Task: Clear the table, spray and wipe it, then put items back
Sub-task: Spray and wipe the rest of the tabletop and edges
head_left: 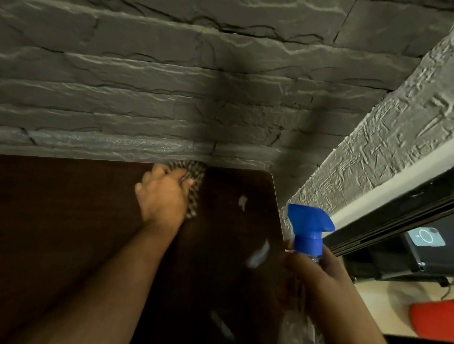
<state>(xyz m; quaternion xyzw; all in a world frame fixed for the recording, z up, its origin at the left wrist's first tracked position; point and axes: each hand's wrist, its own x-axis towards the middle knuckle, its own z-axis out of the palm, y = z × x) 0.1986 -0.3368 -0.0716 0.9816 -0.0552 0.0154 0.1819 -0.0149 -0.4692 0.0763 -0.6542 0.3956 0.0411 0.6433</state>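
Observation:
A dark brown wooden table [46,223] runs along a grey stone-look wall. My left hand [162,193] presses a checked grey cloth [196,177] onto the tabletop at its far edge, right against the wall, with my fingers curled into the cloth. My right hand [321,277] grips the neck of a clear spray bottle with a blue trigger head [309,228], held upright over the table's right edge. The bottle's lower body shows below my hand. Pale wet streaks [259,252] shine on the wood between my hands.
The stone-look wall [173,82] stands directly behind the table. A textured grey wall and a black-framed sliding door track [411,219] run along the right. On the floor beyond lie a red bucket [443,317] and a black device [422,248].

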